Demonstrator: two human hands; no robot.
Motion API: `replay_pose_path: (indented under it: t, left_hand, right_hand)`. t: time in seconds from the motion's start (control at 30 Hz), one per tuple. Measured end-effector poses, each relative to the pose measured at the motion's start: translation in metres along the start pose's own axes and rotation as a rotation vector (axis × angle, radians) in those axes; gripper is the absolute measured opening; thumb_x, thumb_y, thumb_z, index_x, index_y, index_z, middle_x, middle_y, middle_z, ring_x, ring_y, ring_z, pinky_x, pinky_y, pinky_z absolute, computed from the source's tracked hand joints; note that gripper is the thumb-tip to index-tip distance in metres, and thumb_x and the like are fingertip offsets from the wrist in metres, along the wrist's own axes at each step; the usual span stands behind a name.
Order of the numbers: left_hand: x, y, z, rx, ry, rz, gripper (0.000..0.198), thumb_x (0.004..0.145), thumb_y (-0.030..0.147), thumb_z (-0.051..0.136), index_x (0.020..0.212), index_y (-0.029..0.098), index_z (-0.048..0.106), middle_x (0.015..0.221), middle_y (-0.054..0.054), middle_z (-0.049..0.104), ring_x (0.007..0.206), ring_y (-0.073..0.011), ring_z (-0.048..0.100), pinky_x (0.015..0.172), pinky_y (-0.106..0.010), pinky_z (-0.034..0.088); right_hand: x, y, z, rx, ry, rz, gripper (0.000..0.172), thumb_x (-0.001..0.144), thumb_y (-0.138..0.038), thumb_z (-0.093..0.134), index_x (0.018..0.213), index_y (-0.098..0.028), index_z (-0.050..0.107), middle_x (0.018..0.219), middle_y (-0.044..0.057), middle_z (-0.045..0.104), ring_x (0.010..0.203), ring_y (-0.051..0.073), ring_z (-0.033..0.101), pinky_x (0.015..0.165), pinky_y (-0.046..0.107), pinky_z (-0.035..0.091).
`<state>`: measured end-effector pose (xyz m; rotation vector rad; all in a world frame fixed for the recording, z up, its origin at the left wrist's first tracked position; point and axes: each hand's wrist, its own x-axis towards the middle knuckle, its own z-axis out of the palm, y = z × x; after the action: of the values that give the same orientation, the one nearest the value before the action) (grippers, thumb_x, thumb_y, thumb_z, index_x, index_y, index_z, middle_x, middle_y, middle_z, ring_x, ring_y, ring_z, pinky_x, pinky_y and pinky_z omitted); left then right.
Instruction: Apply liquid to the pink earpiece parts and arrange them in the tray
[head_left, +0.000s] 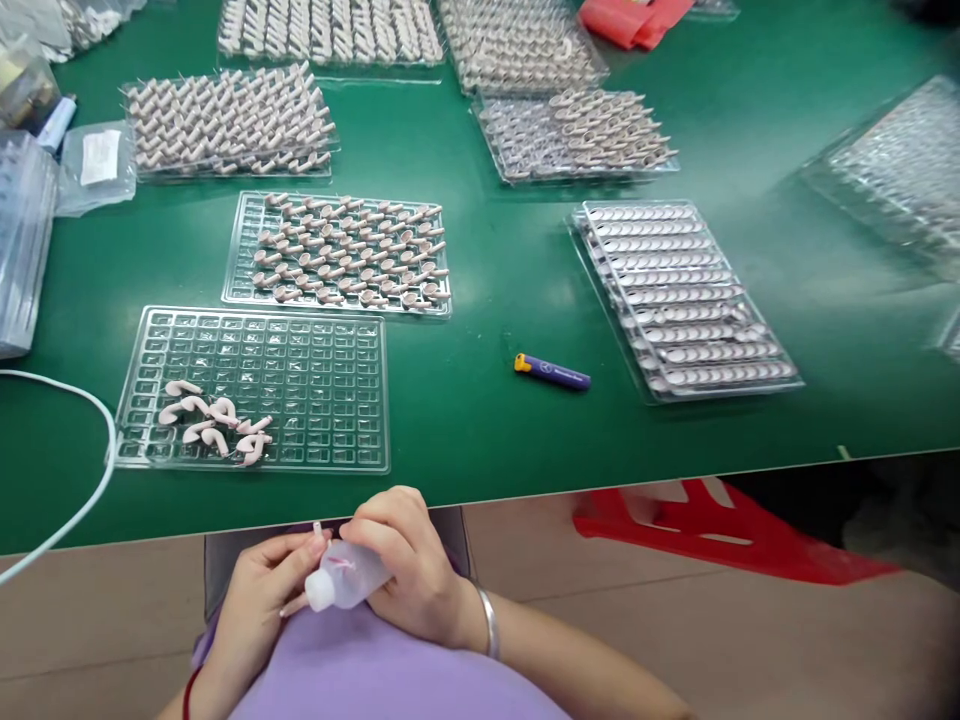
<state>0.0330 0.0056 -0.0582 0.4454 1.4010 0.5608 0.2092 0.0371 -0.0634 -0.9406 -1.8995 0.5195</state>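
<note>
In my right hand (420, 575) is a translucent plastic squeeze bottle (354, 574), tilted so that its white cap points down to the left. The fingers of my left hand (262, 585) are pinched around a small pale earbud shell (318, 528), of which little more than the stem end shows. Both hands are close together in front of my body, just below the table's front edge. Ahead of them lies a clear blister tray (322, 390) with several loose pale pink earbud shells (214, 415) at its lower left.
Behind that tray, another blister tray (244, 250) carries rows of earbud shells. More filled trays (232, 120) stand farther back. A purple lighter (551, 372) lies mid-table, left of a tray of pale oval parts (682, 295). A white cable (101, 480) curves at left; a red plastic stool (697, 530) stands below.
</note>
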Motion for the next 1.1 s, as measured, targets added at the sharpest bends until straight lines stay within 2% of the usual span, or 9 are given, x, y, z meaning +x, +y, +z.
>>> replay_pose_path:
  t: [0.13, 0.27, 0.37, 0.53, 0.67, 0.77, 0.87, 1.0, 1.1]
  left_hand:
    - [0.001, 0.000, 0.000, 0.001, 0.019, -0.016, 0.050, 0.060, 0.062, 0.078, 0.074, 0.014, 0.077, 0.052, 0.000, 0.051, 0.049, -0.0083, 0.036, 0.043, -0.019, 0.030]
    - [0.001, 0.001, 0.002, -0.052, 0.058, -0.053, 0.050, 0.054, 0.061, 0.082, 0.074, 0.015, 0.078, 0.062, -0.004, 0.062, 0.058, -0.0116, 0.047, 0.049, -0.020, 0.039]
    - [0.000, 0.003, 0.004, -0.079, 0.076, -0.063, 0.049, 0.052, 0.059, 0.084, 0.073, 0.015, 0.078, 0.064, -0.004, 0.064, 0.059, -0.0117, 0.048, 0.051, -0.020, 0.040]
    - [-0.001, 0.007, 0.007, -0.123, 0.059, -0.029, 0.044, 0.055, 0.055, 0.084, 0.075, 0.016, 0.078, 0.068, -0.005, 0.068, 0.061, -0.0123, 0.052, 0.055, -0.020, 0.043]
    - [-0.005, 0.010, 0.002, 0.045, 0.017, 0.074, 0.040, 0.063, 0.054, 0.079, 0.076, 0.016, 0.078, 0.064, -0.006, 0.069, 0.059, -0.0150, 0.057, 0.053, -0.022, 0.046]
    - [-0.015, 0.017, -0.003, 0.247, 0.063, 0.264, 0.030, 0.070, 0.048, 0.075, 0.079, 0.020, 0.078, 0.075, -0.007, 0.074, 0.066, -0.0194, 0.065, 0.060, -0.025, 0.052]
    - [-0.024, 0.038, -0.006, 0.505, 0.108, 0.625, 0.013, 0.076, 0.036, 0.072, 0.079, 0.023, 0.077, 0.079, -0.004, 0.075, 0.071, -0.0178, 0.069, 0.065, -0.023, 0.054]
    - [-0.015, 0.097, -0.011, 0.752, 0.196, 1.116, 0.008, 0.080, 0.026, 0.071, 0.085, 0.025, 0.076, 0.077, -0.001, 0.071, 0.067, -0.0131, 0.065, 0.060, -0.021, 0.051]
    - [0.016, 0.157, -0.021, 0.896, 0.397, 1.343, 0.008, 0.078, 0.029, 0.073, 0.085, 0.024, 0.076, 0.083, -0.001, 0.071, 0.074, -0.0143, 0.065, 0.069, -0.024, 0.051]
  right_hand:
    - [-0.001, 0.001, 0.000, -0.004, -0.008, 0.010, 0.011, 0.089, -0.010, 0.056, 0.099, -0.016, 0.057, 0.081, 0.006, 0.061, 0.071, 0.018, 0.057, 0.067, 0.034, 0.043]
    - [0.000, 0.000, -0.001, -0.021, -0.013, 0.005, 0.013, 0.089, -0.011, 0.054, 0.100, -0.017, 0.056, 0.081, 0.005, 0.061, 0.071, 0.018, 0.056, 0.066, 0.033, 0.044]
    - [0.001, -0.001, -0.002, -0.037, -0.020, 0.001, 0.013, 0.090, -0.012, 0.054, 0.101, -0.018, 0.056, 0.080, 0.005, 0.061, 0.070, 0.018, 0.056, 0.066, 0.033, 0.044]
    - [0.002, 0.000, -0.002, -0.049, -0.030, -0.004, 0.015, 0.091, -0.013, 0.053, 0.104, -0.019, 0.056, 0.081, 0.005, 0.062, 0.069, 0.018, 0.056, 0.065, 0.033, 0.044]
    - [0.003, 0.003, -0.006, 0.018, -0.057, -0.012, 0.017, 0.089, -0.011, 0.055, 0.104, -0.019, 0.056, 0.082, 0.005, 0.062, 0.071, 0.018, 0.058, 0.066, 0.033, 0.046]
    - [0.007, 0.006, -0.016, 0.150, -0.058, 0.052, 0.024, 0.086, -0.013, 0.060, 0.108, -0.020, 0.055, 0.086, 0.006, 0.062, 0.075, 0.019, 0.059, 0.064, 0.031, 0.051]
    - [0.015, 0.012, -0.027, 0.210, 0.015, 0.133, 0.030, 0.084, -0.018, 0.067, 0.110, -0.022, 0.053, 0.088, 0.005, 0.062, 0.077, 0.019, 0.061, 0.064, 0.031, 0.054]
    - [0.033, 0.024, -0.040, 0.122, 0.090, 0.178, 0.025, 0.085, -0.022, 0.068, 0.106, -0.023, 0.055, 0.093, 0.006, 0.063, 0.083, 0.020, 0.064, 0.072, 0.034, 0.055]
    - [0.049, 0.037, -0.049, 0.035, 0.088, 0.195, 0.024, 0.086, -0.026, 0.068, 0.106, -0.023, 0.055, 0.101, 0.008, 0.066, 0.091, 0.022, 0.065, 0.080, 0.036, 0.055]
